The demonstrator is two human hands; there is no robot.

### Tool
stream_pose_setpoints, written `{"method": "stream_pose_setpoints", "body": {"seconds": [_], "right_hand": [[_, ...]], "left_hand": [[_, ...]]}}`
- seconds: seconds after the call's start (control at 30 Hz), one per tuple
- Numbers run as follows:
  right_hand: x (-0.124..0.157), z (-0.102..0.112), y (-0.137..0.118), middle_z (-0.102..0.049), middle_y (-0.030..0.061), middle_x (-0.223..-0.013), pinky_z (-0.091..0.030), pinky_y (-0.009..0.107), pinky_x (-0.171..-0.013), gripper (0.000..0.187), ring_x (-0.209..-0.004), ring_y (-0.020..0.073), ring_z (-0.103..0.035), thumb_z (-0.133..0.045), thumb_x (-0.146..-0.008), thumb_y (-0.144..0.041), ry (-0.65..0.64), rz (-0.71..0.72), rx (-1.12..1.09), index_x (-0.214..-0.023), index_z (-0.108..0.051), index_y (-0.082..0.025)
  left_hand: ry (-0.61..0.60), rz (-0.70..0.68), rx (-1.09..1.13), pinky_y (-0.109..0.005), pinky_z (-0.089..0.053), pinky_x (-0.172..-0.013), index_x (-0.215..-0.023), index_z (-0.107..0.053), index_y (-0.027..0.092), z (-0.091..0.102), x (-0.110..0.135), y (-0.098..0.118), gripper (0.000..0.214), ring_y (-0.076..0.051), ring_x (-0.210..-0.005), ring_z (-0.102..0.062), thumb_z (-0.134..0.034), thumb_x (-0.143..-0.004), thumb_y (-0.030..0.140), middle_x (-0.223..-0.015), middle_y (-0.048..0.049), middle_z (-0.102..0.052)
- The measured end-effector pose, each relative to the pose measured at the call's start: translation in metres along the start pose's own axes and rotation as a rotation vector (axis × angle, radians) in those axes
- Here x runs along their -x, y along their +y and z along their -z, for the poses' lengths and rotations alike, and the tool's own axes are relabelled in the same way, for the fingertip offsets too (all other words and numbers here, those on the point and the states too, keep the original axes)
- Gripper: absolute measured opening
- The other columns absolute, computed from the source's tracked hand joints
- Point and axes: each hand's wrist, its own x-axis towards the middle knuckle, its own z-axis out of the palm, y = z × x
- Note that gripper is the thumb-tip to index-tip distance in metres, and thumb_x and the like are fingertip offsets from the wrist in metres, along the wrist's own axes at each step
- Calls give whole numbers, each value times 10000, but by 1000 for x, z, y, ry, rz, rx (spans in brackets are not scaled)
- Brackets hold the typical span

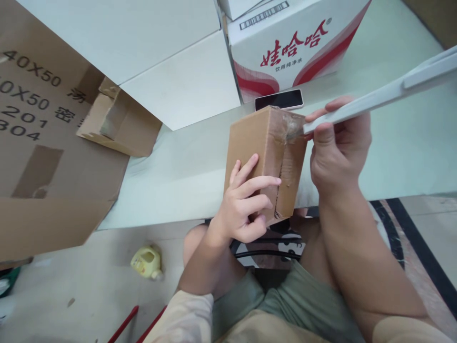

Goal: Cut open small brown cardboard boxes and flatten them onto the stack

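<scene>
A small brown cardboard box [246, 138] sits tilted at the front edge of the table, with clear tape along its seam. My left hand [246, 205] steadies the box, its fingers spread over the side and the taped face. In my right hand [339, 147] is a knife with a long white handle [378, 97], gripped between thumb and fingers close to the blade. The blade's tip meets the crumpled tape at the box's upper corner. Along the seam below, the tape looks ragged.
Behind the box lies a dark-screened phone-like device [279, 99], before a white and red carton [289, 52]. White boxes [182, 81] stand at the back left. A large brown carton [53, 124] and an open small box [124, 119] are at left. A yellow jug [147, 262] is on the floor.
</scene>
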Motion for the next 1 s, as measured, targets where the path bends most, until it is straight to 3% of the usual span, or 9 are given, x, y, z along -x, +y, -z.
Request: {"method": "stream_pose_setpoints", "body": {"seconds": [0.2,0.37,0.6,0.7,0.8,1.0], "right_hand": [[3,-3,-3,-729,-7,-912,-536,252,-650,196,-784,121,-668,-739,-931,-411,-75,-29,51,-1077,-699,-285],[4,-3,4,-679,-44,-926,-558,276,-703,263,-754,119,-655,-640,-966,-563,43,-51,-30,-1136,-637,-363],[4,1,11,-621,-34,-947,-487,263,-594,237,-704,130,-614,-571,-999,-571,84,-29,-5,-1197,-597,-443],[3,2,8,-627,-29,-932,-464,262,-575,242,-675,126,-596,-571,-998,-575,96,-27,45,-1190,-599,-430],[2,1,0,-649,-30,-917,-512,282,-658,255,-741,133,-632,-615,-977,-574,58,-18,49,-1161,-633,-397],[3,-2,-8,-728,-24,-915,-545,298,-691,235,-787,135,-685,-725,-927,-494,-33,-147,123,-1048,-676,-299]], "left_hand": [[30,-19,4,-535,-166,-1347,-747,-616,248,-2,0,2,138,-288,-1611,-264,-500,-675,231,-1278,-10,-735],[24,-27,-16,-535,-157,-1355,-778,-641,261,-2,0,2,165,-281,-1614,-256,-506,-688,235,-1265,-7,-735],[26,-52,7,-520,-129,-1359,-813,-641,254,-4,0,1,190,-275,-1622,-233,-504,-688,214,-1296,-4,-726],[29,-78,-1,-499,-99,-1361,-817,-630,250,-6,0,1,198,-273,-1624,-223,-497,-677,205,-1298,-1,-725],[38,-80,9,-490,-99,-1358,-796,-610,246,-7,0,1,177,-272,-1623,-226,-495,-670,199,-1289,-6,-729],[66,-42,49,-510,-111,-1352,-779,-583,238,-10,0,2,132,-275,-1622,-227,-503,-682,197,-1272,-25,-732]]}}
